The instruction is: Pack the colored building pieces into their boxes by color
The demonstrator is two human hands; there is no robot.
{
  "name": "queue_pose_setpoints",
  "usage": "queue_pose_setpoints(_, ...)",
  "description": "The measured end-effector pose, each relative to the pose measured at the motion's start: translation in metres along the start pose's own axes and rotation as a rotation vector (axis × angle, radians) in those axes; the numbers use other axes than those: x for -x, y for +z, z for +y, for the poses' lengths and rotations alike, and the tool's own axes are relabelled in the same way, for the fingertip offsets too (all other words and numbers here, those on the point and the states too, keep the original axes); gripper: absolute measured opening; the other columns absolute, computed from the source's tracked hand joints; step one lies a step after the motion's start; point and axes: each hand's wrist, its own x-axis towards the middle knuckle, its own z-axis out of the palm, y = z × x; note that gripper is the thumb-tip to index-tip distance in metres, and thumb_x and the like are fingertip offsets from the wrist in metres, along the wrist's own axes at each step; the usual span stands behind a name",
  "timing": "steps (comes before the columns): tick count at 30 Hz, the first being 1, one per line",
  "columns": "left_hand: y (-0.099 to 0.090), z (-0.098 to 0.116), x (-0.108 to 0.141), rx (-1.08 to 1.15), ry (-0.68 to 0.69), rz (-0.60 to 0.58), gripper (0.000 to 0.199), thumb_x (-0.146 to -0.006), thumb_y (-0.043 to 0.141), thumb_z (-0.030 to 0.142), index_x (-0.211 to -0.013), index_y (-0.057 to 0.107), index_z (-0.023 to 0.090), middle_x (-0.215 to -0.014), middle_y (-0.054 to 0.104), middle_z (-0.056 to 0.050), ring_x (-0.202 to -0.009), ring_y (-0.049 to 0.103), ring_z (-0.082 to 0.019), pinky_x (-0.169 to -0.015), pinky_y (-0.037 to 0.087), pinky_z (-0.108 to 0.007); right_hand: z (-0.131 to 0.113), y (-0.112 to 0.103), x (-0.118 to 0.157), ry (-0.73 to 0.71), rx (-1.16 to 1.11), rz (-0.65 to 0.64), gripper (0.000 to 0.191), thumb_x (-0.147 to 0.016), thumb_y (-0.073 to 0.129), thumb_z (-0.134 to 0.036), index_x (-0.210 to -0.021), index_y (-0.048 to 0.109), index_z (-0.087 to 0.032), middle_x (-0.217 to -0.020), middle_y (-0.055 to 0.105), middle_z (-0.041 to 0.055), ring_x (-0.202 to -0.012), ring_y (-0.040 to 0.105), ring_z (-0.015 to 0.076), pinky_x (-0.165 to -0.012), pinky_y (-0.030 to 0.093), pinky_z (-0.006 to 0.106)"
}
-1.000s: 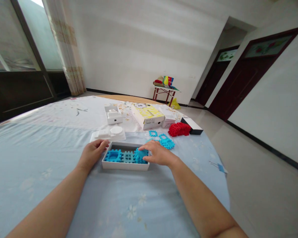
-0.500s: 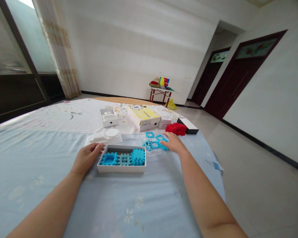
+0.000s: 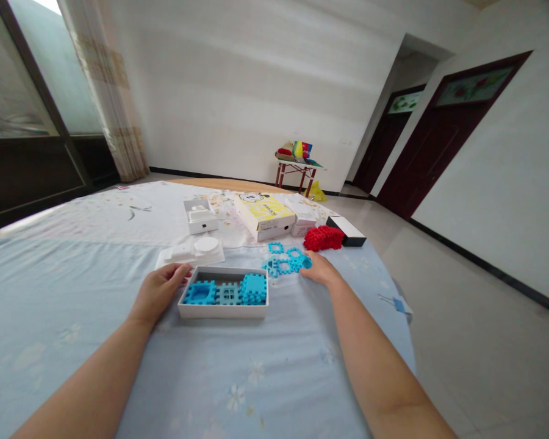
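Note:
A shallow white box (image 3: 223, 311) stands in front of me, holding several blue interlocking building blocks (image 3: 202, 293), with some stacked at its right end. My left hand (image 3: 161, 288) is at the box's far left corner, its fingers bent against the edge. Beyond the box to the right, several loose blue square-frame blocks (image 3: 284, 266) lie on the cloth. My right hand (image 3: 321, 268) has thumb and fingers around a blue block (image 3: 305, 262) at the right side of that group. The fingertips are partly hidden behind it.
A red textured bundle (image 3: 324, 238) lies just past my right hand, beside a black-and-white box (image 3: 348, 231). Farther back are a yellow-and-white carton (image 3: 266, 214) and an open white box (image 3: 200, 218). White molded trays (image 3: 194, 249) lie behind my left hand. A clip (image 3: 398, 305) holds the tablecloth edge.
My right hand has drawn slightly closer and to the right, and its fingers have closed around a blue block. My left hand stays at the box corner.

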Motion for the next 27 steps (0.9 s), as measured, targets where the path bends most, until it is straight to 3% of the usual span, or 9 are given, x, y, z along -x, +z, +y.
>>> queue_pose_setpoints(8,0.001,0.004,0.002,0.012,0.014,0.015,0.042,-0.072,0.046,0.053,-0.075,0.066,0.016,-0.065,0.066,-0.001,-0.064,0.06,-0.017,-0.06,0.043,-0.023,-0.015,-0.014,0.005,-0.058,-0.127,0.05,0.06,-0.061,0.067,-0.028,-0.118,0.05,-0.021,-0.116,0.057,0.0068,-0.108,0.052,0.0242,-0.09,0.04,0.035)
queue_pose_setpoints(12,0.001,0.006,0.003,0.022,0.011,0.012,0.041,-0.071,0.047,0.053,-0.075,0.066,0.016,-0.067,0.067,-0.001,-0.064,0.06,-0.017,-0.059,0.043,-0.023,-0.055,-0.031,0.019,-0.296,-0.287,0.071,0.063,-0.065,0.066,-0.032,-0.124,0.045,-0.019,-0.122,0.053,0.0096,-0.109,0.051,0.0234,-0.093,0.038,0.037)
queue_pose_setpoints(15,0.001,0.007,0.004,0.04,0.008,0.005,0.042,-0.071,0.047,0.053,-0.075,0.066,0.016,-0.066,0.067,-0.002,-0.065,0.06,-0.018,-0.06,0.044,-0.023,-0.094,-0.036,0.037,-0.514,-0.35,0.019,0.064,-0.068,0.065,-0.035,-0.126,0.043,-0.021,-0.126,0.05,0.0085,-0.114,0.047,0.0218,-0.095,0.035,0.036)
queue_pose_setpoints(18,0.001,0.007,0.004,0.055,0.014,-0.003,0.042,-0.071,0.047,0.052,-0.075,0.066,0.016,-0.066,0.066,-0.002,-0.065,0.06,-0.018,-0.06,0.044,-0.023,-0.128,-0.03,0.05,-0.665,-0.345,-0.063,0.065,-0.068,0.066,-0.034,-0.127,0.042,-0.024,-0.126,0.05,0.0075,-0.115,0.044,0.022,-0.097,0.032,0.038)
queue_pose_setpoints(21,0.002,0.006,0.004,0.072,0.024,0.0,0.04,-0.072,0.047,0.051,-0.074,0.066,0.015,-0.067,0.066,-0.002,-0.064,0.059,-0.017,-0.059,0.043,-0.023,-0.149,-0.017,0.052,-0.723,-0.307,-0.135,0.067,-0.067,0.067,-0.033,-0.128,0.042,-0.023,-0.126,0.05,0.0077,-0.115,0.044,0.0229,-0.097,0.031,0.039)
queue_pose_setpoints(27,0.003,0.003,0.003,0.093,0.016,-0.001,0.04,-0.073,0.047,0.05,-0.074,0.065,0.015,-0.066,0.066,-0.002,-0.063,0.059,-0.017,-0.06,0.043,-0.024,-0.16,0.001,0.044,-0.739,-0.245,-0.264,0.067,-0.065,0.068,-0.034,-0.127,0.043,-0.022,-0.125,0.051,0.0083,-0.115,0.044,0.0249,-0.095,0.032,0.041)
